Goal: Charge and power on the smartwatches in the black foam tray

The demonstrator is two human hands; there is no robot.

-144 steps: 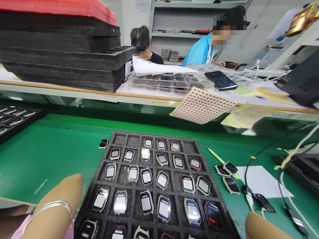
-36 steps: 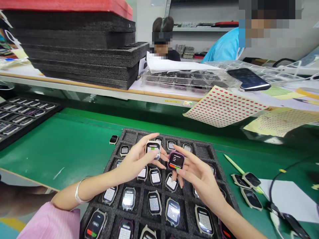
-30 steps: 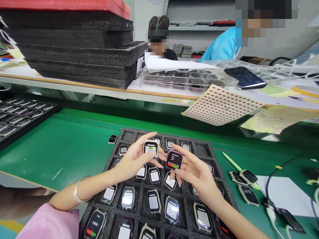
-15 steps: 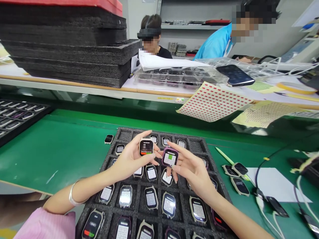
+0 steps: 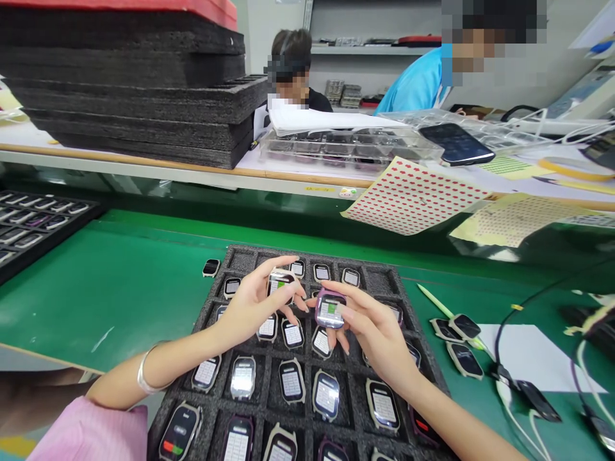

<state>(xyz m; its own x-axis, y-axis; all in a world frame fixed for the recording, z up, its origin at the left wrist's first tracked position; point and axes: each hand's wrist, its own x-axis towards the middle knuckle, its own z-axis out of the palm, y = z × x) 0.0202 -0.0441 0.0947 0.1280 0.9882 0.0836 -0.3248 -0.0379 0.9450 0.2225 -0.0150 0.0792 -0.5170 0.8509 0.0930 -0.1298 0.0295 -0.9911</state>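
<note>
My left hand (image 5: 252,306) pinches a beige-cased smartwatch body (image 5: 279,282) with a lit screen, held over the far part of a black foam tray (image 5: 384,278). My right hand (image 5: 372,326) grips a purple-cased smartwatch body (image 5: 330,309), its screen lit white and green. Both watches are tipped forward and down. The tray's cells hold several more watch bodies with lit screens. A silver bangle (image 5: 143,376) sits on my left wrist.
A lone watch body (image 5: 210,267) lies on the green mat left of the tray. Right of it are three dark watch bodies (image 5: 456,342), a green pen (image 5: 435,302), white paper (image 5: 533,358) and cables. Another foam tray (image 5: 38,218) sits far left. Two people sit behind the raised bench.
Since 4.8 s ago both hands came up from the near edge and took a watch each. In the last half second both watches tipped lower toward the tray.
</note>
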